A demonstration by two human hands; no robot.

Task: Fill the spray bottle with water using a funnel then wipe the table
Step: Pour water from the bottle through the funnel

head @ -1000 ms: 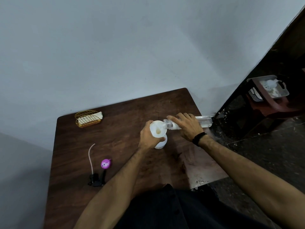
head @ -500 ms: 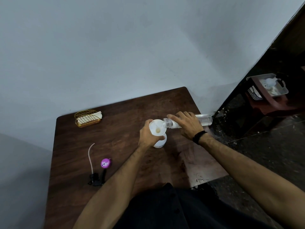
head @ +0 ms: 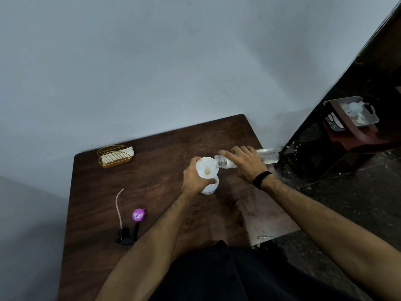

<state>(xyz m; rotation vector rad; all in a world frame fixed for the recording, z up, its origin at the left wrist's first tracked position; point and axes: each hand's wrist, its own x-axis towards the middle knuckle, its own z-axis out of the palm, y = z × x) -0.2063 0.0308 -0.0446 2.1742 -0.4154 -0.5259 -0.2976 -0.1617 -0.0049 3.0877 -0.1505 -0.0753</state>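
A white spray bottle [head: 210, 187] stands upright near the middle of the dark wooden table [head: 156, 183], with a white funnel [head: 206, 167] seated in its neck. My left hand [head: 194, 179] grips the bottle and funnel from the left. My right hand [head: 244, 162] holds a clear plastic water bottle [head: 268, 156] almost level, its open mouth at the funnel's right rim. A little liquid shows at the funnel's bottom. The black spray head with its thin tube [head: 123, 232] lies at the front left of the table.
A purple cap [head: 138, 214] lies beside the spray head. A gold wire basket with white cloth [head: 115, 156] sits at the table's back left corner. The wall runs behind the table. On the dark floor to the right stands a stool carrying a grey tray [head: 355, 114].
Both hands, the funnel and the water bottle stay almost exactly where they were; only the view has shifted slightly.
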